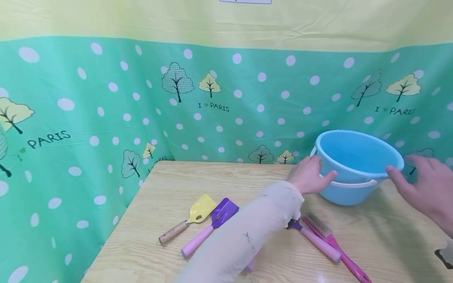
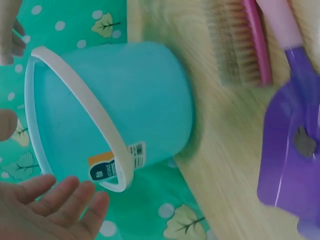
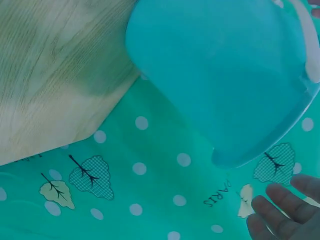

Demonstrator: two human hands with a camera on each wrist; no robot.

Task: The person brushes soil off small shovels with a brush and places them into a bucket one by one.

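Observation:
A light blue bucket [image 1: 348, 190] with a white handle [image 2: 82, 95] stands upright at the table's back right. My left hand [image 1: 311, 175] is at its left side, fingers extended and apart; in the left wrist view these fingers [image 2: 70, 205] are by the label and handle, and whether they touch is unclear. My right hand [image 1: 426, 184] is at the right rim, thumb close to it. Its fingers [image 3: 285, 210] look straight and separate from the bucket in the right wrist view. Below the bucket lie a pink brush [image 1: 329, 239] and a purple tool with a pink handle [image 1: 320, 243].
On the wooden table [image 1: 141, 236], a yellow scoop [image 1: 201, 208] with a wooden handle lies beside a purple scoop [image 1: 224, 212]. My left sleeve covers part of another pink handle [image 1: 250, 265]. A green dotted curtain [image 1: 219, 129] hangs behind the table.

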